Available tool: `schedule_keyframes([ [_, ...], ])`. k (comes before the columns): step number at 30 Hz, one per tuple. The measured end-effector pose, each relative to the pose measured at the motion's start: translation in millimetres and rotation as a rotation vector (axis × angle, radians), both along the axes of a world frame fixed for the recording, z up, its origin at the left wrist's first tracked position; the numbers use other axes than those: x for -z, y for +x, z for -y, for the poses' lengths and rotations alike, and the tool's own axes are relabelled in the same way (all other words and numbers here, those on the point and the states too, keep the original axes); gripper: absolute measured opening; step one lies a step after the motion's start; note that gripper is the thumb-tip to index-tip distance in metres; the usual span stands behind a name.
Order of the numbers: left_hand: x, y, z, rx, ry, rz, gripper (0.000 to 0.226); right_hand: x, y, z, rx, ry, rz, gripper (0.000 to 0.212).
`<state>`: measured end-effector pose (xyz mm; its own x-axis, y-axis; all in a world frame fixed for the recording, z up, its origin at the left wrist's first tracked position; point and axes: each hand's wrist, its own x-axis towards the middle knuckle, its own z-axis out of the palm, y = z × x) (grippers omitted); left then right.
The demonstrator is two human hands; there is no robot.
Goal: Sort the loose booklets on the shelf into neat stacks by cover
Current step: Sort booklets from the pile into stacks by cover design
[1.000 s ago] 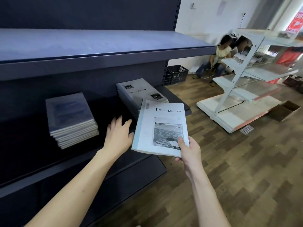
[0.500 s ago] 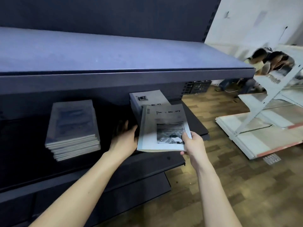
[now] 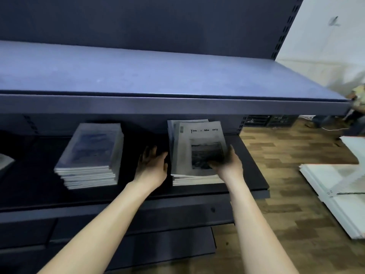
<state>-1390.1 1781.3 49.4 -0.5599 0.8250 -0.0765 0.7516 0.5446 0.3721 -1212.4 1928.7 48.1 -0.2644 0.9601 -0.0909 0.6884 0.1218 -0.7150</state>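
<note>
Booklet (image 3: 199, 147) with the grey cover and the dark photo, a second ago held up in the air before the shelf, now lying on top of the right stack (image 3: 194, 179), a little askew to the ones below. Right hand (image 3: 227, 165) on its near right corner, fingers curled over the cover, grip not yet let go. Left hand (image 3: 152, 165) open and flat beside the stack's left edge, holding nothing, close enough to square the pile. Blue-cover stack (image 3: 90, 155) well apart to the left on the same lower shelf (image 3: 254, 186). Probably one more booklet sorted; squaring of the edges left to do.
</note>
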Motion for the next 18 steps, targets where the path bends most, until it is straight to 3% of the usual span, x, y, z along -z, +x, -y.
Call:
schedule_keyframes([
  [3,-0.1,6.4,-9.0,-0.045,0.005,-0.024,0.047,3.1,-4.6,-4.5,-0.001,0.081,0.074,0.099],
  [7,-3.7,13.9,-16.9,-0.091,-0.018,-0.043,0.047,20.6,-10.7,-9.5,-0.051,0.241,0.146,0.053],
  [9,-6.0,17.0,-19.2,-0.106,-0.028,-0.044,0.047,24.1,-12.6,-13.2,-0.042,0.244,0.152,0.043],
  [18,-7.6,30.2,-20.5,-0.145,-0.060,-0.048,0.047,43.0,-11.7,-19.2,-0.028,0.295,0.043,0.033],
])
